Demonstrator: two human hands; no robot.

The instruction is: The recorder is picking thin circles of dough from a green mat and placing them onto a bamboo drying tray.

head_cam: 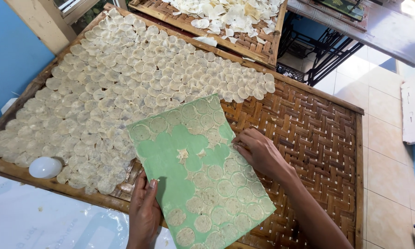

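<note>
I find one thing of this kind from my remote seat: a pale, glossy, whitish-blue plastic sheet or flattened bag [41,216] in the lower left corner. It lies flat below the wooden rim of the big woven bamboo tray [55,184] and runs off the left and bottom edges. Faint grey print crosses it at a slant, and a few small crumbs dot it. I cannot tell whether it is a bag or a loose sheet. The left hand [145,214], gripping the flat green board [189,175], bounds its right end.
</note>
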